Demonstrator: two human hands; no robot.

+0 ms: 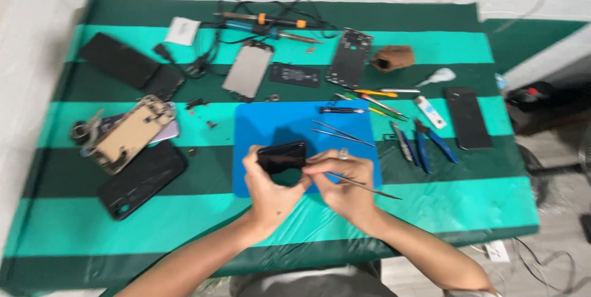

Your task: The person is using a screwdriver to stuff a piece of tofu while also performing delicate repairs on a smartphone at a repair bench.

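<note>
The left hand (271,189) is gripping a small black phone (282,157) by its edges, fingers curled round the near and far sides and lifting it just above the blue mat (271,121) that is lying on the counter (431,201). The right hand (346,186) is pinching a thin metal tool (369,188), which looks like tweezers or a probe, with its fingers closed round the shaft near the phone's right edge and the pointed end sticking out to the right of that hand. The phone is looking glossy, flat and rigid, light enough for one hand, and I judge it slippery on its faces and fragile there, so the narrow edges seem the safest places to be holding it. The tool is appearing stiff, slender and sharp, best held near its middle. Just beyond both hands, more fine metal tweezers (341,132) and a small screwdriver (340,110) are lying on the rubbery-looking mat. Farther right of the right hand, blue-handled pliers (434,142) and a dark phone (468,117) are resting on the green striped cloth. Left of the left hand, a cracked black panel (141,179) and a stripped beige phone frame (128,134) are lying, and far beyond the hands a soldering iron (261,20) is sitting among cables.
</note>
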